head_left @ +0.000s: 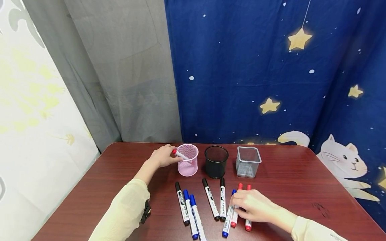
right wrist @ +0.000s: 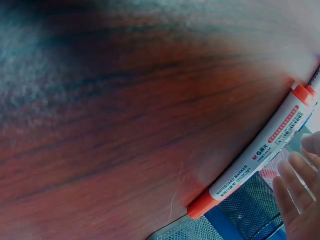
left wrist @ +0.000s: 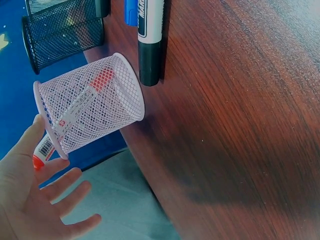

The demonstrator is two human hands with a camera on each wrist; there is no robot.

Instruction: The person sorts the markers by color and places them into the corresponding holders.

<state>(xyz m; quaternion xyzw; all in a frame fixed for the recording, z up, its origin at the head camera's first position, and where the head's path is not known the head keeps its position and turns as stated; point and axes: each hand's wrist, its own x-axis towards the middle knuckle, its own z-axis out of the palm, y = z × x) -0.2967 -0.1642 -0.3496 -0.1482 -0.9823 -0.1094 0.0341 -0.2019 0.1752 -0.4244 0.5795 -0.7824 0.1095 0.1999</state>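
Observation:
My left hand [head_left: 164, 156] is at the rim of a pink mesh cup [head_left: 187, 167] at the back of the table. A red-capped whiteboard marker [left wrist: 75, 112] leans inside that cup, one red end sticking out past the rim. In the left wrist view the thumb touches the rim beside the marker, and the other fingers spread loosely below. My right hand [head_left: 253, 205] lies low over two red markers and a blue marker [head_left: 228, 219], its fingers partly covering them. One red marker [right wrist: 255, 155] fills the right wrist view's foreground, with loosely extended fingers beside it.
A black round mesh cup [head_left: 215, 167] and a silver square mesh cup [head_left: 248, 167] stand right of the pink one. Black markers [head_left: 182, 204] and blue markers [head_left: 190, 214] lie on the brown table [head_left: 289, 187]. Curtains hang behind its back edge.

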